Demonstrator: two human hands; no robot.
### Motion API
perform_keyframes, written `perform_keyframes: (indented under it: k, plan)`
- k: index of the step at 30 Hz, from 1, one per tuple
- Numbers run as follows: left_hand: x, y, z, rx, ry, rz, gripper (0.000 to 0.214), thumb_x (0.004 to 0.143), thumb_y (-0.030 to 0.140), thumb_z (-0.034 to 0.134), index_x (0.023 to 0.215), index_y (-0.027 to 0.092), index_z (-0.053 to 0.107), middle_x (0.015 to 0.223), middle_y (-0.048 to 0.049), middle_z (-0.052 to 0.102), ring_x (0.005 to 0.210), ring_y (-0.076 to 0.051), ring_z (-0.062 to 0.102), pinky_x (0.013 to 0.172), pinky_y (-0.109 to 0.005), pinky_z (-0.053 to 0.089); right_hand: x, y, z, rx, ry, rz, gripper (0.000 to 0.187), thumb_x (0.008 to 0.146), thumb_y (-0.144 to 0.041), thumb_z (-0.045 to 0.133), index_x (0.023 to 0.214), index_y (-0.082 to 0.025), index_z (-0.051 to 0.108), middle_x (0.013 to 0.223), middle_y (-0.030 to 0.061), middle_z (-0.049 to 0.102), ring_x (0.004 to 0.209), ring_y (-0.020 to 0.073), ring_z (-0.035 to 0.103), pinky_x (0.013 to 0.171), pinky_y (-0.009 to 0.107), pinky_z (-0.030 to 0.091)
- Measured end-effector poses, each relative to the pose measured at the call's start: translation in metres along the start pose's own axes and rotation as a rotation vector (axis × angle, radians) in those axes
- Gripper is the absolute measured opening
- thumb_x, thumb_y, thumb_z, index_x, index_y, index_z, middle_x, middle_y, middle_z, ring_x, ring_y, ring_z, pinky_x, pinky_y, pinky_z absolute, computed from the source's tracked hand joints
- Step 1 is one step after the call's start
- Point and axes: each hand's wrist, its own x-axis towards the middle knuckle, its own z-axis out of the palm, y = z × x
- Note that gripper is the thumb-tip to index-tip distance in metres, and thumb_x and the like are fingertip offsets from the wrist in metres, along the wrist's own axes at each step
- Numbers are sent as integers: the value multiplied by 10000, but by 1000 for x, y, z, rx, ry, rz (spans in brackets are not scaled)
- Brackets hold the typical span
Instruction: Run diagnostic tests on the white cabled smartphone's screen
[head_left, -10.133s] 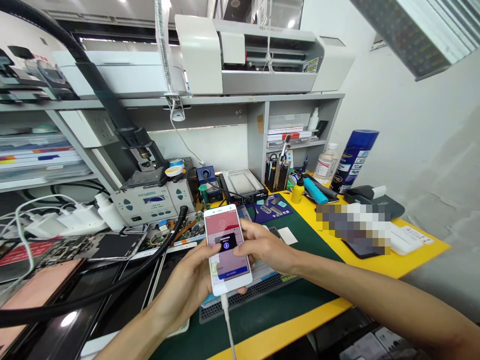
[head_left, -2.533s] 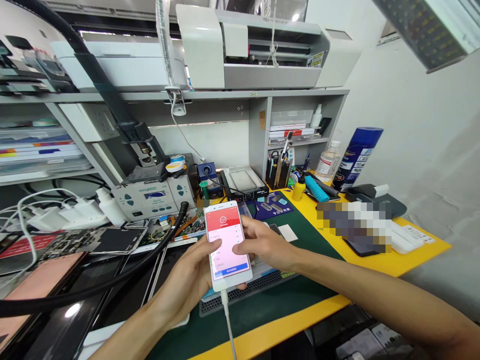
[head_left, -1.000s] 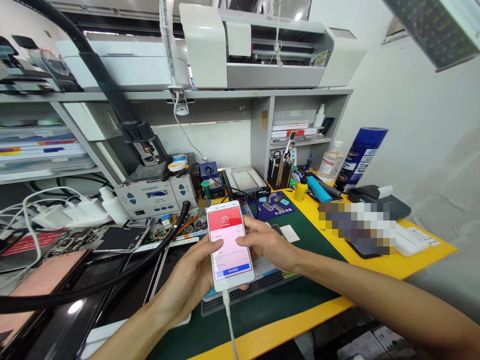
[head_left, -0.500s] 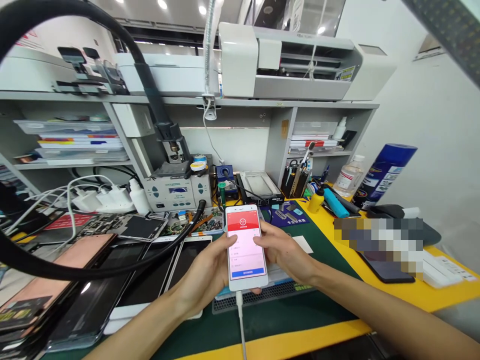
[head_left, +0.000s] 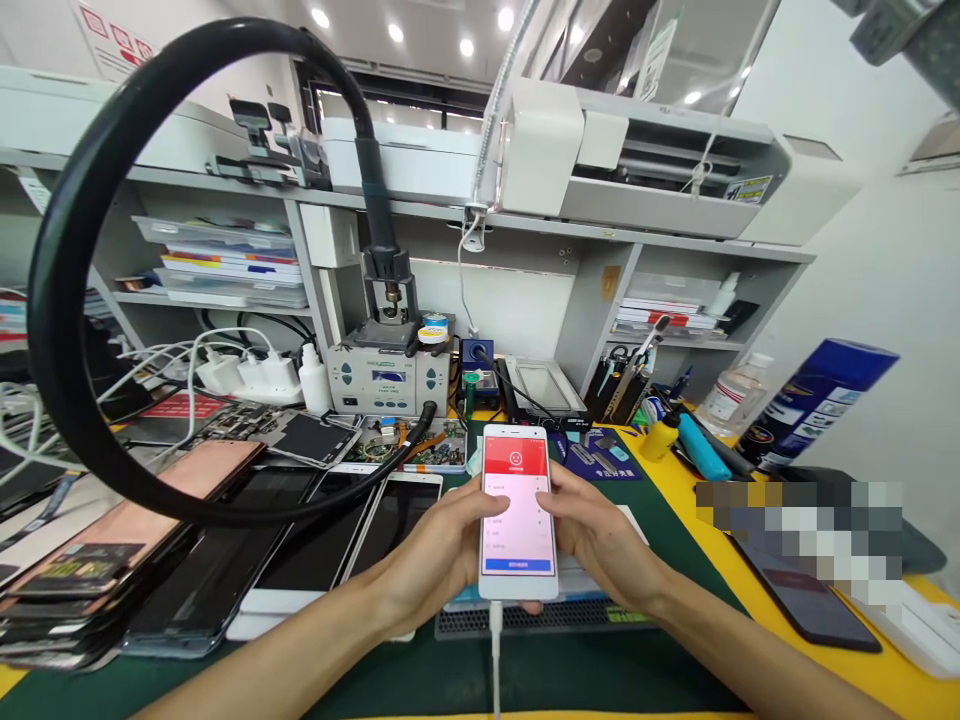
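Observation:
Both of my hands hold a white smartphone (head_left: 517,540) upright above the bench, its lit screen facing me. The screen has a red band with a sad face, a list below and a blue button at the bottom. My left hand (head_left: 442,550) is closed round the left edge, thumb over the screen. On the other edge, my right hand (head_left: 600,530) grips the phone with its thumb at the screen's side. A white charging cable (head_left: 496,640) is plugged into the lower end. Fingers behind the phone are mostly hidden.
Stacked phones (head_left: 180,500) lie at left beneath a thick black hose (head_left: 67,250). Behind stands a hot-air station (head_left: 390,385), with a tray of circuit parts (head_left: 435,445) before it. At right are a blue spray can (head_left: 817,400), a clear bottle (head_left: 731,395) and a dark phone (head_left: 806,590).
The camera view has shifted, so the surroundings appear further right and slightly lower. The list on the screen has changed, with its rows at different positions. Both hands keep their hold.

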Motion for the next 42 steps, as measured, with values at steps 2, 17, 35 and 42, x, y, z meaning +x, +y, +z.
perform_keyframes:
  k: [2,17,35,42]
  plan:
    - [1,0,-1,-3,-10,9,426,902,239,522,1322,171,512,1124,-161,651,923,-327,642,709,-574,550,0,0,0,7,7,5,437,883,-283,562,1316,-220,563,1212,96,665,996,274,638,807,396,494]
    - [3,1,-2,24,-46,8,355,895,216,427,1215,200,580,1025,-116,651,821,-268,656,672,-456,533,-3,-3,8,53,75,122,572,881,-366,589,1435,-325,454,1283,72,640,962,316,666,753,459,547]
    - [2,2,-2,33,-32,-14,317,900,214,444,1168,171,607,951,-122,652,796,-231,631,725,-447,512,-1,4,-4,43,21,174,694,853,-399,607,1493,-357,344,1218,111,671,690,289,683,561,420,519]
    - [1,2,-1,51,-42,-4,363,897,209,442,1211,188,624,972,-117,662,746,-184,597,740,-439,512,0,5,-8,21,18,148,664,843,-408,639,1464,-342,411,1254,91,658,894,315,682,728,452,526]
